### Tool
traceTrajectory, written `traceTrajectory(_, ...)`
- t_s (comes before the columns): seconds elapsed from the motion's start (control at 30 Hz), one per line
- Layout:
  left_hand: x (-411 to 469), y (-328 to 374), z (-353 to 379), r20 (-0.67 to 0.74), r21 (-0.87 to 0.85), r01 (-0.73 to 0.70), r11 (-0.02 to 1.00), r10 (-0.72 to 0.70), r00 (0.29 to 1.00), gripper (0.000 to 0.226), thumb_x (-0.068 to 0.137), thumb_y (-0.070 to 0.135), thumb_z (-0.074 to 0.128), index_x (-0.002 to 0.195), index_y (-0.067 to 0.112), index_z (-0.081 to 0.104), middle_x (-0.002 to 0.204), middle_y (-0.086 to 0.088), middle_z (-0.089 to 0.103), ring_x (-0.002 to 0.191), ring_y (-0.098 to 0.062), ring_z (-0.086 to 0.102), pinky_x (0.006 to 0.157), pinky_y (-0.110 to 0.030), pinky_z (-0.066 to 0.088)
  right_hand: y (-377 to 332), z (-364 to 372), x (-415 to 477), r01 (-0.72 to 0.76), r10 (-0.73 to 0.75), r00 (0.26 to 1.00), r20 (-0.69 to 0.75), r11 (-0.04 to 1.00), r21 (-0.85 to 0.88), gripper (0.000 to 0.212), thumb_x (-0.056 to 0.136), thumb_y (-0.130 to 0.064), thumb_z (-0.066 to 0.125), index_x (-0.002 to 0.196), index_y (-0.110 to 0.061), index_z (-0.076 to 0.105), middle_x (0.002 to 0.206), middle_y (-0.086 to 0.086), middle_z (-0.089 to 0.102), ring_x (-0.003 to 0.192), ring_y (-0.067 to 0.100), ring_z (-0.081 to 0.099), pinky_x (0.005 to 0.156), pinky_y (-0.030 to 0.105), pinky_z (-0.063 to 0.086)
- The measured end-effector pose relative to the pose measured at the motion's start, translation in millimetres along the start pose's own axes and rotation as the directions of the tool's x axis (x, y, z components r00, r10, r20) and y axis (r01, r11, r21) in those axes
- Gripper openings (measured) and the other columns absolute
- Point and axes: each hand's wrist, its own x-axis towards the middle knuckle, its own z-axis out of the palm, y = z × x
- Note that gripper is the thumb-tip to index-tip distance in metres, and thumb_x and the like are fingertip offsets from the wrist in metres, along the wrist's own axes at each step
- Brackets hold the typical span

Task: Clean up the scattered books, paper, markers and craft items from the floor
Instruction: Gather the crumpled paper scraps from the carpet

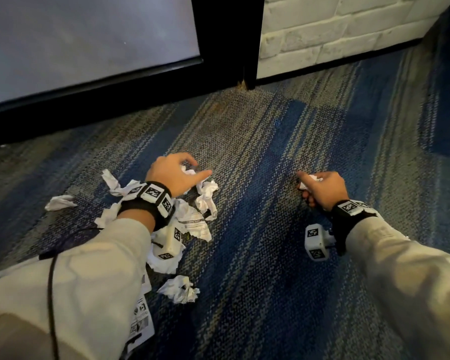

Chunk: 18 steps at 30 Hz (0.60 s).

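Several crumpled white paper scraps (205,197) lie on the blue and grey carpet around my left arm. My left hand (173,174) grips a small paper wad (187,170), fingers curled over it, thumb stretched to the right. My right hand (322,189) holds another crumpled paper wad (312,180) in its curled fingers, just above the carpet. A torn printed sheet (196,226) lies under my left wrist. One more crumpled ball (179,289) sits nearer me. A flat scrap (59,202) lies off to the left.
A black door frame (226,42) and a grey door panel (89,42) stand beyond the hands. A white brick wall (335,29) with a dark baseboard runs at the back right. Bare carpet (270,294) spreads between and below my arms.
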Motion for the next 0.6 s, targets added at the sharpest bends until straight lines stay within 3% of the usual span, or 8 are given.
traceTrajectory(0.13, -4, 10, 14, 0.195, 0.197, -0.054, 0.979, 0.015, 0.981, 0.059, 0.059, 0.081, 0.070, 0.095, 0.035, 0.064, 0.079, 0.006, 0.065, 0.086, -0.023, 0.065, 0.067, -0.030, 0.050, -1, -1, -1, 0.012, -0.012, 1.000, -0.005, 1.000, -0.003, 0.044, 0.086, -0.044, 0.071, 0.069, -0.002, 0.072, 0.052, 0.010, 0.062, 0.037, 0.018, 0.049, 0.039, 0.024, 0.042)
traceTrajectory(0.3, -7, 21, 27, 0.214, 0.269, -0.057, 0.961, -0.002, 0.977, 0.056, 0.071, 0.062, 0.076, 0.112, 0.027, 0.063, 0.106, -0.004, 0.064, 0.104, -0.029, 0.061, 0.079, -0.034, 0.049, 0, -2, -3, 0.018, -0.018, 1.000, 0.005, 1.000, -0.008, 0.043, 0.087, -0.042, 0.070, 0.070, -0.002, 0.072, 0.054, 0.011, 0.062, 0.039, 0.019, 0.050, 0.039, 0.024, 0.043)
traceTrajectory(0.43, -18, 25, 35, 0.165, 0.103, -0.050, 0.993, 0.033, 0.986, 0.048, 0.074, 0.045, 0.079, 0.110, 0.018, 0.064, 0.111, -0.008, 0.063, 0.107, -0.031, 0.059, 0.086, -0.036, 0.049, 1, -2, -3, 0.028, -0.028, 0.999, 0.015, 1.000, 0.001, 0.043, 0.088, -0.040, 0.070, 0.071, -0.001, 0.071, 0.055, 0.012, 0.062, 0.041, 0.020, 0.051, 0.042, 0.025, 0.045)
traceTrajectory(0.6, -24, 31, 22, -0.011, -0.156, -0.013, 0.988, 0.011, 1.000, 0.035, 0.076, 0.028, 0.081, 0.100, 0.016, 0.058, 0.090, -0.005, 0.064, 0.090, -0.029, 0.062, 0.072, -0.029, 0.043, 3, -3, -2, 0.026, -0.026, 1.000, 0.008, 0.999, -0.022, 0.042, 0.087, -0.041, 0.069, 0.070, -0.003, 0.072, 0.055, 0.009, 0.063, 0.040, 0.018, 0.052, 0.040, 0.023, 0.043)
